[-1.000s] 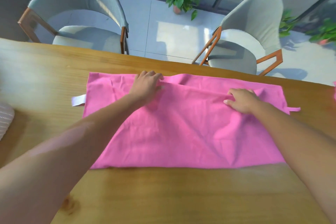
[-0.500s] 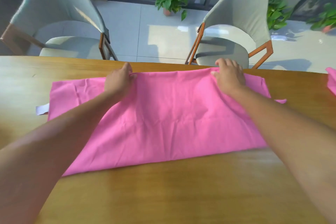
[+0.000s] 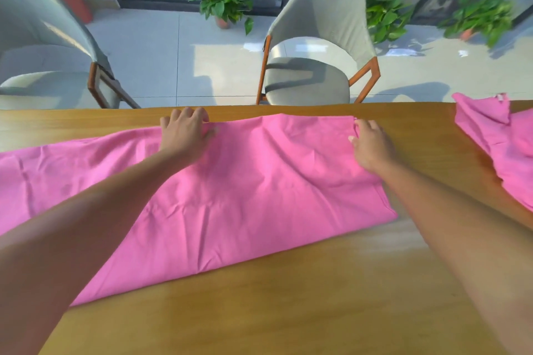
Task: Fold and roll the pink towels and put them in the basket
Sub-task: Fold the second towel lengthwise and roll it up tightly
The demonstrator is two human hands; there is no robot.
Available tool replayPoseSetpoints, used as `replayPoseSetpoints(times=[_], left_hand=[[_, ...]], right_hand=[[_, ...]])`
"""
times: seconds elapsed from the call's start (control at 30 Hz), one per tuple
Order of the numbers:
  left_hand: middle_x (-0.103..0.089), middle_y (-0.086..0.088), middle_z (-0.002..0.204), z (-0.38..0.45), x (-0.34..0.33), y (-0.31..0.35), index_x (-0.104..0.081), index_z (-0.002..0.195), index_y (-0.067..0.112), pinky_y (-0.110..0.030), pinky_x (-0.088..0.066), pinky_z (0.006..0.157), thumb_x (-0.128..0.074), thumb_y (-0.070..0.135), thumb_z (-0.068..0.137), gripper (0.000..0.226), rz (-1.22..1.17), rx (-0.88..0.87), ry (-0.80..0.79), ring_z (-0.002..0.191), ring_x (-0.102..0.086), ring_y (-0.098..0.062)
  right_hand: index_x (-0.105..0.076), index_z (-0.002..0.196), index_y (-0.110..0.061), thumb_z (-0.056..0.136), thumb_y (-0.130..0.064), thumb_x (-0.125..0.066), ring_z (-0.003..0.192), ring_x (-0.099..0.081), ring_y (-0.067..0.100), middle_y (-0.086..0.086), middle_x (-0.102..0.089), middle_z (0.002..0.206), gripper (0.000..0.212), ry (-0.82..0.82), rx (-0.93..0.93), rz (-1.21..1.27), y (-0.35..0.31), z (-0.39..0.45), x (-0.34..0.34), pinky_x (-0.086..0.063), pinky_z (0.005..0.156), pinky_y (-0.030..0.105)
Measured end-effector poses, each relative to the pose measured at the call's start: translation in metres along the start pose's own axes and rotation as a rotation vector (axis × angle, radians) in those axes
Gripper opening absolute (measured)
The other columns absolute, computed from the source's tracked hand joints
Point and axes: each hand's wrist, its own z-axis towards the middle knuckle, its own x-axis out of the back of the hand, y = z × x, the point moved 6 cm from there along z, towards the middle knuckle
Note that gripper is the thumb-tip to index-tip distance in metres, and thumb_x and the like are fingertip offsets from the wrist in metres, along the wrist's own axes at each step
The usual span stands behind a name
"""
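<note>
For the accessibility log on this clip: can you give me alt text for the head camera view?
Both hands, left and right, press on the far edge of a pink towel spread flat on a wooden table. A second, crumpled pink towel lies at the table's right end, with two grey chairs and potted plants beyond.

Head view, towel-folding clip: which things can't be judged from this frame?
- Basket: not in the head view at all.
- Spread pink towel: its left end is cut off by the frame edge; both forearms cover parts.
- Second pink towel: cut off by the right edge.
- Right hand: its grip at the towel's far corner is unclear; fingertips are hidden.
</note>
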Motion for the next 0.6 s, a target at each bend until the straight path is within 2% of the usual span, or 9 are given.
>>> replayPoseSetpoints(times=[0.13,0.33,0.4,0.47,0.53,0.6], left_hand=[[-0.061,-0.01,0.119,0.017,-0.021,0.049,-0.058,0.116,0.018,-0.047,-0.03,0.096,-0.055,0.048,0.097,0.036,-0.039,-0.091,-0.077,0.116,-0.048,-0.034],[-0.063,-0.004,0.116,0.042,-0.048,0.113,-0.06,0.113,0.021,-0.042,-0.028,0.087,-0.056,0.063,0.092,0.048,-0.064,-0.184,-0.157,0.114,-0.049,-0.032],[-0.064,-0.002,0.111,0.051,-0.054,0.131,-0.059,0.115,0.022,-0.041,-0.027,0.086,-0.057,0.068,0.089,0.053,-0.082,-0.193,-0.203,0.114,-0.048,-0.031],[-0.06,0.002,0.096,0.059,-0.059,0.15,-0.061,0.112,0.026,-0.041,-0.028,0.088,-0.06,0.07,0.085,0.052,-0.08,-0.212,-0.265,0.11,-0.047,-0.029],[-0.055,0.005,0.087,0.064,-0.061,0.168,-0.061,0.103,0.028,-0.04,-0.028,0.089,-0.062,0.069,0.084,0.044,-0.078,-0.251,-0.336,0.104,-0.045,-0.027],[-0.057,0.003,0.089,0.066,-0.063,0.185,-0.058,0.097,0.03,-0.038,-0.029,0.087,-0.065,0.063,0.086,0.035,-0.108,-0.282,-0.388,0.099,-0.048,-0.025]], right_hand=[[-0.061,0.123,-0.011,0.093,-0.028,-0.068,0.111,-0.061,0.029,0.009,-0.068,0.119,0.036,0.07,-0.128,0.311,0.018,0.022,0.001,-0.05,0.093,0.039],[-0.064,0.122,-0.017,0.09,-0.024,-0.073,0.105,-0.061,0.015,0.004,-0.056,0.121,0.035,0.076,-0.062,0.44,0.017,0.04,-0.004,-0.044,0.09,0.023],[-0.064,0.122,-0.017,0.09,-0.023,-0.072,0.106,-0.06,0.015,0.005,-0.054,0.122,0.034,0.043,-0.049,0.46,0.018,0.045,-0.007,-0.043,0.092,0.022],[-0.067,0.113,-0.019,0.091,-0.024,-0.071,0.109,-0.058,0.02,0.006,-0.051,0.122,0.024,0.003,-0.049,0.441,0.023,0.05,-0.007,-0.043,0.097,0.025],[-0.067,0.098,-0.023,0.091,-0.025,-0.071,0.113,-0.054,0.022,0.004,-0.049,0.119,0.009,-0.021,-0.058,0.42,0.03,0.052,-0.003,-0.042,0.101,0.03],[-0.065,0.092,-0.025,0.092,-0.026,-0.069,0.113,-0.051,0.02,0.0,-0.048,0.116,0.005,-0.021,-0.056,0.436,0.036,0.054,0.001,-0.041,0.099,0.03]])
